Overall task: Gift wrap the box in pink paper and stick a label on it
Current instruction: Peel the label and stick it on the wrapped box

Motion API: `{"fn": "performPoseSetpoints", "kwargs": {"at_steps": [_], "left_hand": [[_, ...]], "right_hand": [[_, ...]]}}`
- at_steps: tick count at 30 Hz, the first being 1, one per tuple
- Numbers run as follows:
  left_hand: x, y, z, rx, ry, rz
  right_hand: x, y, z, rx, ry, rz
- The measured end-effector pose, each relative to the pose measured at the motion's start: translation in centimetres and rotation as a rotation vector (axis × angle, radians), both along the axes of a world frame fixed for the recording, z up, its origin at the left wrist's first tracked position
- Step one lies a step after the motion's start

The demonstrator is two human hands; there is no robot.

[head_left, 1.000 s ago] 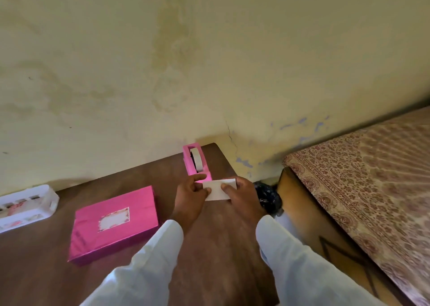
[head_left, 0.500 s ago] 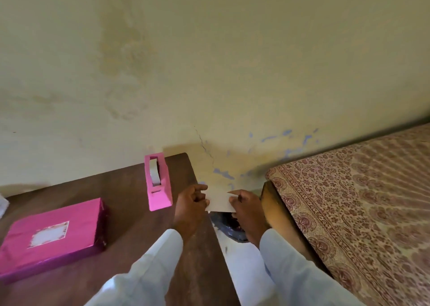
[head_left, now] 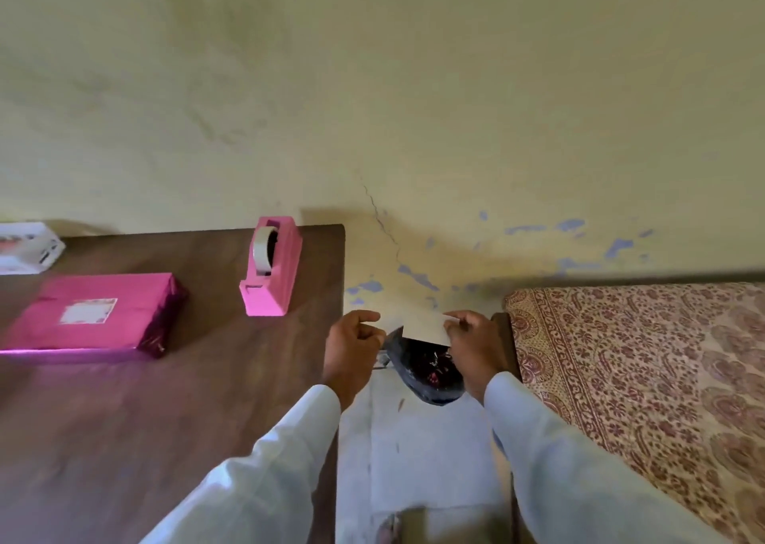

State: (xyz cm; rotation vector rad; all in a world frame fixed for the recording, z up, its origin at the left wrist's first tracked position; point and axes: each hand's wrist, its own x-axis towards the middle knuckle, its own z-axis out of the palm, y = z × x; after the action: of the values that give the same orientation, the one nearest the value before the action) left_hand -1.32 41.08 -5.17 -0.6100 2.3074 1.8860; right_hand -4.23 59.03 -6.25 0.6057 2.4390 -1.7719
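Note:
The box (head_left: 136, 312), wrapped in shiny pink paper, lies on the left of the brown table (head_left: 165, 411) with a white label (head_left: 88, 310) stuck on its top. Both my hands are off the table's right edge, well away from the box. My left hand (head_left: 352, 343) and my right hand (head_left: 472, 338) each pinch one end of a small white paper slip (head_left: 424, 328). They hold it just above a black bin (head_left: 426, 372) on the floor.
A pink tape dispenser (head_left: 273, 270) stands near the table's back right corner. A white tray (head_left: 25, 247) sits at the far left by the wall. A bed with a patterned cover (head_left: 641, 378) fills the right side, leaving a narrow floor gap.
My hands have carried the white slip rightwards from the tabletop, past the table's edge, to above the black bin. The view has swung right with them. The box has stayed put.

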Motion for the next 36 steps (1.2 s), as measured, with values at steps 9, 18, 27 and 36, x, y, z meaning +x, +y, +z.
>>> {"fn": "performPoseSetpoints", "kwargs": {"at_steps": [9, 18, 27, 36], "left_hand": [[-6.5, 1.5, -6.3, -0.008, -0.102, 0.040], [-14.8, 4.7, -14.1, 0.004, -0.304, 0.024], [-19.9, 7.3, -28.6, -0.079, -0.428, -0.061], [-23.4, 8.6, -42.0, -0.135, -0.504, -0.071]], "right_hand": [[-6.6, 0.4, -8.2, 0.156, -0.103, -0.004], [-13.1, 4.2, -15.6, 0.196, -0.325, -0.129], [-19.2, 5.6, -30.6, 0.359, -0.493, -0.075], [-21.3, 7.8, -44.3, 0.662, -0.559, 0.260]]}}
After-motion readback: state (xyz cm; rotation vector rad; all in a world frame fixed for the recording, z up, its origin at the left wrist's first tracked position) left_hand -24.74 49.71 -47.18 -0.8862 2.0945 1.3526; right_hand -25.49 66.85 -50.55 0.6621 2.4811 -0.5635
